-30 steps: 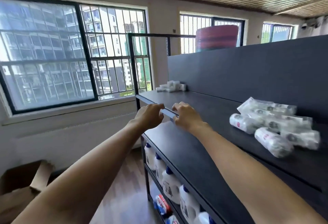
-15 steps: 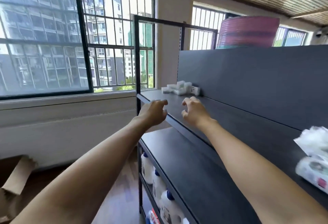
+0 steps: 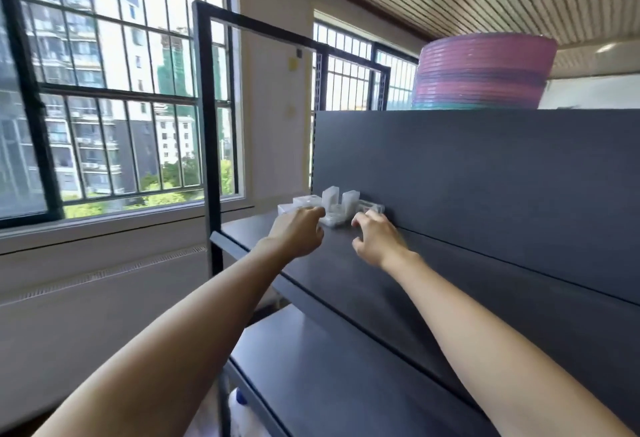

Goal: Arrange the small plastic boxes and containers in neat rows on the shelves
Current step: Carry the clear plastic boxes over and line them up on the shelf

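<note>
Head view: at frame centre my left hand (image 3: 299, 234) and right hand (image 3: 375, 240), loosely curled and empty, near the boxes (image 3: 334, 206); I'd grasp gently, squaring each against the back panel (image 3: 485, 173).

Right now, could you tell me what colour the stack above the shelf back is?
Mostly pink stack, with a teal band at its base; head view.

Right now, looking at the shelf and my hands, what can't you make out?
All in the head view:
- Boxes: clear, small and far; their count is uncertain, and the left hand covers the nearest ones.
- Right hand: its fingertips point away, so any contact with a box is hidden.
- Bottle below: mostly hidden by the shelf.
- Pink stack: its base is hidden behind the back panel.
</note>
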`<state>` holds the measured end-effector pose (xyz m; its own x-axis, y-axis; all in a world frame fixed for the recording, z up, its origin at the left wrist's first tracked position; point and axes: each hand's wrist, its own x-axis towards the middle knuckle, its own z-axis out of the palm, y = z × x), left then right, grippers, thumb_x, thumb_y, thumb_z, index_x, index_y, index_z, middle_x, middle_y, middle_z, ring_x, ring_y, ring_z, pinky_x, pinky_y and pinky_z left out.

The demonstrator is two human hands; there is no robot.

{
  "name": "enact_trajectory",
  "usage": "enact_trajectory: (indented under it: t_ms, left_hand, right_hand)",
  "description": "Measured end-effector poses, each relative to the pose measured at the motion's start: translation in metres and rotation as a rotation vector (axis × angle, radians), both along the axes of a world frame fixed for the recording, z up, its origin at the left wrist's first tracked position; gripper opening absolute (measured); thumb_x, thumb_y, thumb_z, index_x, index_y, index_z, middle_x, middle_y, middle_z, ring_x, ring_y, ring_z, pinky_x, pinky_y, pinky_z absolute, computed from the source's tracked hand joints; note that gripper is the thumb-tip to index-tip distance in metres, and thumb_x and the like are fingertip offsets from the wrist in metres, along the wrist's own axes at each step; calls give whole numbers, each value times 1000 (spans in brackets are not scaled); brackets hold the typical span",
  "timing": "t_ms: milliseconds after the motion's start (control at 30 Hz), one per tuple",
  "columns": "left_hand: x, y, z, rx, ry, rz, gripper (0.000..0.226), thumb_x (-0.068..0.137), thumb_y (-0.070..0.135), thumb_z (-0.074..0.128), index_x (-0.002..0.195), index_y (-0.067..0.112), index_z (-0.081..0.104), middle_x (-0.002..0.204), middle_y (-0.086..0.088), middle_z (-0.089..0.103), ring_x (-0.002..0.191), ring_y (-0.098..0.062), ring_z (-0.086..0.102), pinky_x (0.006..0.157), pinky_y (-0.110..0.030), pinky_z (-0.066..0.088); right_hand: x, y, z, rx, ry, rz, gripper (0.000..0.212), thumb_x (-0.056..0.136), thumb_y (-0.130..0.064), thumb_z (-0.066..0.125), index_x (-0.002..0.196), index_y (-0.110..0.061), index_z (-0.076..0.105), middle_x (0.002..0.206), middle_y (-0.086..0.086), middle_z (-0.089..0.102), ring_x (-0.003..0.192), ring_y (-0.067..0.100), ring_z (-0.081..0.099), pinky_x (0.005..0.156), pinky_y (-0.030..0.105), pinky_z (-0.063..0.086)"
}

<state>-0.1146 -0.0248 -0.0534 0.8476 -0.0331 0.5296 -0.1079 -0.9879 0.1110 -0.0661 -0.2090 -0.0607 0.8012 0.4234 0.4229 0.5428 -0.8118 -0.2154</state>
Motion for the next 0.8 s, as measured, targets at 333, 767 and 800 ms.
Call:
enact_trajectory:
  t_ms: [333,767,800]
  left_hand:
    - [123,48,5,-17,78,-48,38,93,25,49,130,20,50,130,-5,57,115,-33,56,83,-38,44]
    - [234,41,-10,-86,41,-36,31,92,24,51,120,13,47,120,-10,61,111,-33,56,88,-40,40]
    - [240,39,-15,-90,22,-33,32,91,22,52,121,13,47,119,-10,62,111,-33,56,88,-39,41]
  right_hand:
    - [106,45,9,-134,-71,-129,34,89,-21,59,123,-15,54,130,7,50,124,28,47,101,39,39]
    - [213,70,4,-370,-280,-51,43,88,-5,57,129,-18,56,132,2,53,129,23,46,104,36,35]
    - [217,70,-1,-377,-340,-48,35,87,-6,59,120,-17,60,122,4,56,120,27,51,98,39,40]
